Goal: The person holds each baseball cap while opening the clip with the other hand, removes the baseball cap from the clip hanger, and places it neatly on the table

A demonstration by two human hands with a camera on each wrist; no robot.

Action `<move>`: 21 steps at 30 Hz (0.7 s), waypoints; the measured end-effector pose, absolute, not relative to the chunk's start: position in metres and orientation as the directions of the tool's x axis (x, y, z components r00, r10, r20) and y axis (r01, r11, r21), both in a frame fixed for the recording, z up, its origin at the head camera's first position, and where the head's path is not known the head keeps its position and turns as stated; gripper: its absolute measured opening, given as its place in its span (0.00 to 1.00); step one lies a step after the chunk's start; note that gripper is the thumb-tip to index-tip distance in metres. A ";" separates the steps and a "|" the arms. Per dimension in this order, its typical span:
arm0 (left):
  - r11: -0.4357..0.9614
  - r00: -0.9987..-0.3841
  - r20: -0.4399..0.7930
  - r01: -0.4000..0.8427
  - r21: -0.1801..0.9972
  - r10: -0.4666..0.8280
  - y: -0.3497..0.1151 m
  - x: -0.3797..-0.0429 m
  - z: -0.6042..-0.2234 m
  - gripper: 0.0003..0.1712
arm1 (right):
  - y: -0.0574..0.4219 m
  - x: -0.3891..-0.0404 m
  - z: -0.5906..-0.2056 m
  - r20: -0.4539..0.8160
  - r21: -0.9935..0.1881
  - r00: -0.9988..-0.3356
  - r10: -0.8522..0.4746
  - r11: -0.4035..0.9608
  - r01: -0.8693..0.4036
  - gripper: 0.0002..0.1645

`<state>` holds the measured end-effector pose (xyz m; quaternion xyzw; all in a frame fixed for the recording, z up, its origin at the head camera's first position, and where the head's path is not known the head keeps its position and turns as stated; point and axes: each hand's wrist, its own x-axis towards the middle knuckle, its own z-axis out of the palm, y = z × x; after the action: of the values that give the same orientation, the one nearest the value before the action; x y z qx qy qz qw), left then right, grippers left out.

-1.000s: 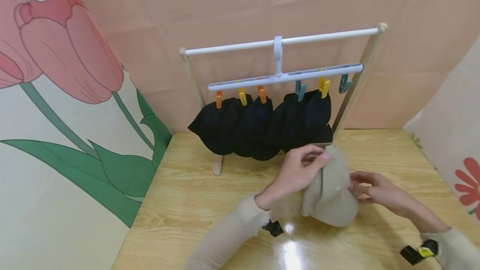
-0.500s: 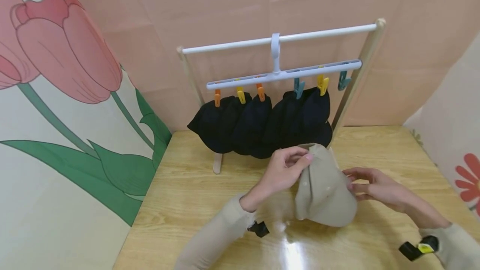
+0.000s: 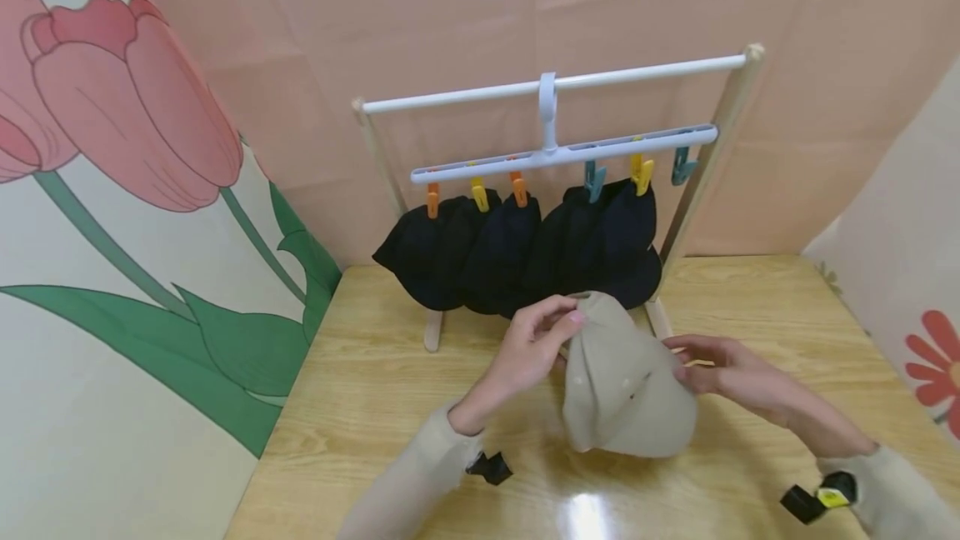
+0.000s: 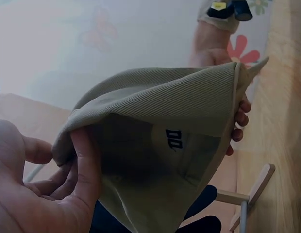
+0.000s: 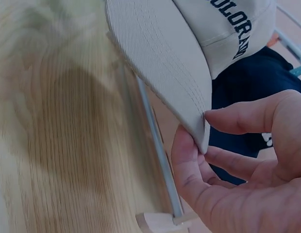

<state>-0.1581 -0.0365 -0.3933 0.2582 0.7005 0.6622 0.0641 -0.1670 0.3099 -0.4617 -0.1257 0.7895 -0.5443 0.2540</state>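
1 rack [image 3: 645, 73] | 1 hanger [image 3: 487, 166] | 6 pegs [image 3: 519, 190] on hanger | perhaps 5 dark caps [image 3: 487, 252], overlapping, below hanger | 1 beige cap [image 3: 633, 398] | 2 hands [image 3: 528, 348]

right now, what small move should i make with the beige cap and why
Probably raise the beige cap toward the rightmost teal clip: that clip appears free, while dark caps hang from other clips. The beige cap is not yet clipped.

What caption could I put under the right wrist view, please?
The right hand pinches the brim of a beige cap with dark lettering, over a wood-grain table.
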 end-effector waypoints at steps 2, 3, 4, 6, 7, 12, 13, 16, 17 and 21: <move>-0.011 -0.860 0.250 0.274 0.962 0.445 -0.042 -0.156 -0.394 0.16 | 0.306 -0.166 -0.461 -0.256 -0.927 -0.840 -0.479 0.369 0.073 0.38; -0.008 -0.861 0.251 0.276 0.961 0.443 -0.045 -0.155 -0.394 0.16 | 0.305 -0.165 -0.461 -0.252 -0.929 -0.840 -0.481 0.364 0.070 0.38; -0.004 -0.862 0.251 0.277 0.961 0.441 -0.047 -0.155 -0.394 0.15 | 0.304 -0.165 -0.461 -0.251 -0.931 -0.841 -0.480 0.358 0.074 0.39; 0.001 -0.865 0.252 0.280 0.960 0.434 -0.051 -0.154 -0.396 0.15 | 0.301 -0.164 -0.461 -0.251 -0.935 -0.844 -0.475 0.344 0.084 0.39; 0.002 -0.866 0.253 0.282 0.959 0.431 -0.053 -0.153 -0.396 0.15 | 0.300 -0.164 -0.462 -0.246 -0.939 -0.845 -0.474 0.333 0.086 0.40; -0.001 -0.869 0.258 0.284 0.959 0.422 -0.060 -0.152 -0.397 0.15 | 0.294 -0.161 -0.463 -0.223 -0.951 -0.875 -0.429 0.293 0.098 0.38; -0.008 -0.871 0.256 0.278 0.960 0.419 -0.062 -0.152 -0.397 0.15 | 0.293 -0.161 -0.463 -0.214 -0.952 -0.883 -0.418 0.291 0.093 0.38; -0.034 -0.880 0.248 0.257 0.966 0.406 -0.066 -0.150 -0.398 0.14 | 0.287 -0.160 -0.463 -0.207 -0.950 -0.907 -0.366 0.298 0.097 0.36; -0.045 -0.883 0.245 0.248 0.968 0.399 -0.068 -0.150 -0.399 0.14 | 0.286 -0.159 -0.463 -0.199 -0.950 -0.913 -0.356 0.300 0.090 0.36; -0.076 -0.891 0.248 0.237 0.969 0.380 -0.075 -0.148 -0.400 0.13 | 0.279 -0.158 -0.461 -0.186 -0.950 -0.928 -0.323 0.301 0.086 0.35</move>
<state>-0.1480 -0.0746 -0.4001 0.2276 0.6777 0.6973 0.0514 -0.1581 0.2794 -0.4607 -0.0753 0.7876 -0.5863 0.1742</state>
